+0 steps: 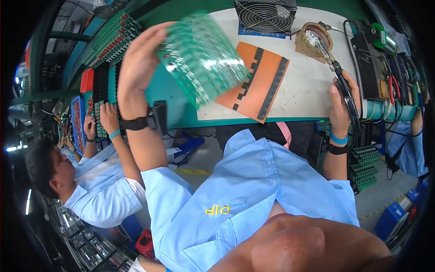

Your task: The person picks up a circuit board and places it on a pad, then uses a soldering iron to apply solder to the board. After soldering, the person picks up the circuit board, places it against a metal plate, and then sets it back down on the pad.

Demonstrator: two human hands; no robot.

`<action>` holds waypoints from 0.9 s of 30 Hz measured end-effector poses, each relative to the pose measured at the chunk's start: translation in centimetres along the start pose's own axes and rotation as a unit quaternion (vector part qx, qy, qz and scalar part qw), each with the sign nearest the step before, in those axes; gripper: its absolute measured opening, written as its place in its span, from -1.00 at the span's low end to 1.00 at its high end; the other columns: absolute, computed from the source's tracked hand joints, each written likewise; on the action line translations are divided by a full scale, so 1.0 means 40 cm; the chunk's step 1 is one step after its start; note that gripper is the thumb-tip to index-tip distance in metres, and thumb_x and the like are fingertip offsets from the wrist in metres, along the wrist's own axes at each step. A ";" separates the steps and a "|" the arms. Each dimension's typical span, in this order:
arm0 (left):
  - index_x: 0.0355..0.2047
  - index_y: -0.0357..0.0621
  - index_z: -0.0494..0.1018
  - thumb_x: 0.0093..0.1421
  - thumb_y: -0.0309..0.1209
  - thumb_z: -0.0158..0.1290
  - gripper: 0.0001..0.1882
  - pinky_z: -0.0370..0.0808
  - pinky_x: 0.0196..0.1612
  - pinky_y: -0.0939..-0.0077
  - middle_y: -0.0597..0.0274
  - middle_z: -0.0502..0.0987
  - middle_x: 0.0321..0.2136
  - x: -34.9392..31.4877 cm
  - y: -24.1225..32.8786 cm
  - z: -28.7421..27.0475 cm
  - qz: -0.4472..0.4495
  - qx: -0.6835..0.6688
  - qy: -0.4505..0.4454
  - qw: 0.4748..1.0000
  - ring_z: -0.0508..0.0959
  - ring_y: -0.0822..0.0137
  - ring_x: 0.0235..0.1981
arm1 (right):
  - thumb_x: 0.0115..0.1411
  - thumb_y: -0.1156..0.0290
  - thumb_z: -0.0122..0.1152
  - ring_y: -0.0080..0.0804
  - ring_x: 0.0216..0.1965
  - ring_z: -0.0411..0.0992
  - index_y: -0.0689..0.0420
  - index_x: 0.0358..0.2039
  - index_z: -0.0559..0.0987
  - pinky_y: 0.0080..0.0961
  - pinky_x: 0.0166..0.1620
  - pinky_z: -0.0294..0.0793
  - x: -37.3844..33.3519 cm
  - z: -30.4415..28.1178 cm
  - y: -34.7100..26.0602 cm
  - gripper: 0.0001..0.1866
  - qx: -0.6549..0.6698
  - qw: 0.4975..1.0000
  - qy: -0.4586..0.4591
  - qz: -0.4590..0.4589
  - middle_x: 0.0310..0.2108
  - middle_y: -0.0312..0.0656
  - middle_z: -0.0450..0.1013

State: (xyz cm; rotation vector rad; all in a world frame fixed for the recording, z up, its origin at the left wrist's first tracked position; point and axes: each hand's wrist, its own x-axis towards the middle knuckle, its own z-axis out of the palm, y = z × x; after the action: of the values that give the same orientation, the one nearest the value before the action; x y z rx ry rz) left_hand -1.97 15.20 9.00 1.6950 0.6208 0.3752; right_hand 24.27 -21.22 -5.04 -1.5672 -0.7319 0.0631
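Note:
My left hand (144, 56) is raised over the bench's left part, its fingers closed on the edge of a green circuit board (206, 61). The board is tilted and slightly smeared by motion, with shiny solder points on its face. A soldering iron (345, 88) is gripped in my right hand (340, 106). Its metal end reaches into a round brownish pot (330, 40) of silvery material; the tip itself is hard to make out. Between my hands, an orange plate (267, 86) with black strips lies on the white bench surface (301, 93), partly behind the circuit board.
A black fan (266, 19) stands at the back. Stacked circuit boards are at far left (113, 38) and lower right (366, 165). Red-handled pliers (392, 87) and cables crowd the right side. At left, a co-worker (102, 197) handles boards beside a blue bin (77, 120).

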 end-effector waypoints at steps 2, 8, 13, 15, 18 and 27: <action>0.20 -0.33 0.45 0.51 -0.35 -0.07 -0.62 0.61 0.02 0.30 0.15 0.62 -0.04 -0.004 0.004 -0.067 -0.014 -0.098 0.114 0.989 0.64 0.32 -0.10 | 0.26 0.48 0.37 -0.49 -0.07 0.53 0.29 0.21 0.49 -0.57 0.02 0.51 0.000 0.000 -0.010 -0.48 0.005 1.000 -0.008 -0.005 -0.08 -0.14 0.58; 0.33 -0.42 0.26 0.50 -0.41 -0.06 -0.52 0.49 0.25 -0.01 -0.07 0.51 0.16 0.242 -0.121 -0.214 0.006 -0.155 0.289 0.945 0.51 0.04 0.20 | 0.28 0.49 0.34 -0.50 -0.08 0.52 0.29 0.21 0.49 -0.57 0.00 0.51 0.006 0.011 -0.026 -0.50 0.010 1.000 -0.002 -0.005 -0.09 -0.13 0.57; 0.37 -0.44 0.13 0.43 -0.29 0.10 -0.33 0.44 0.28 -0.12 -0.18 0.32 0.29 0.352 -0.138 -0.178 -0.014 -0.174 0.329 0.928 0.38 -0.02 0.31 | 0.35 0.50 0.25 -0.51 -0.19 0.49 0.28 0.19 0.48 -0.58 -0.08 0.50 0.011 0.015 -0.027 -0.58 0.028 0.999 0.032 0.014 -0.15 -0.16 0.56; 0.39 -0.41 0.08 0.38 -0.21 0.19 -0.22 0.41 0.29 -0.12 -0.19 0.21 0.36 0.320 -0.140 -0.191 0.006 -0.082 0.315 0.945 0.29 0.01 0.38 | 0.37 0.50 0.22 -0.51 -0.23 0.48 0.27 0.17 0.48 -0.58 -0.11 0.50 0.013 0.027 -0.016 -0.61 0.046 0.998 0.038 0.021 -0.18 -0.18 0.55; 0.39 -0.38 0.16 0.34 -0.18 0.25 -0.20 0.46 0.23 0.08 -0.10 0.43 0.24 0.244 -0.066 -0.205 0.118 -0.022 0.325 0.938 0.43 0.05 0.28 | 0.43 0.46 0.17 -0.48 -0.27 0.43 0.23 0.09 0.45 -0.55 -0.12 0.48 0.016 0.024 0.030 -0.72 0.228 0.963 0.132 0.056 -0.28 -0.25 0.50; 0.14 -0.15 0.54 0.34 -0.16 0.19 -0.54 0.53 0.06 0.24 0.01 0.64 -0.05 0.082 -0.094 -0.588 0.093 0.362 0.415 0.830 0.63 0.08 0.03 | 0.52 0.20 0.03 -0.23 -0.06 0.40 0.23 0.05 0.34 -0.32 0.04 0.44 0.109 0.109 -0.053 -0.66 0.579 0.789 0.063 0.194 -0.10 -0.03 0.44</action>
State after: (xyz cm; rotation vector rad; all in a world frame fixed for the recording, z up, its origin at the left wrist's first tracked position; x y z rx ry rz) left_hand -13.31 36.38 10.17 2.3046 1.3635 1.1685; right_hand 24.89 -15.42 -2.15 -0.4785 -0.1301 0.5970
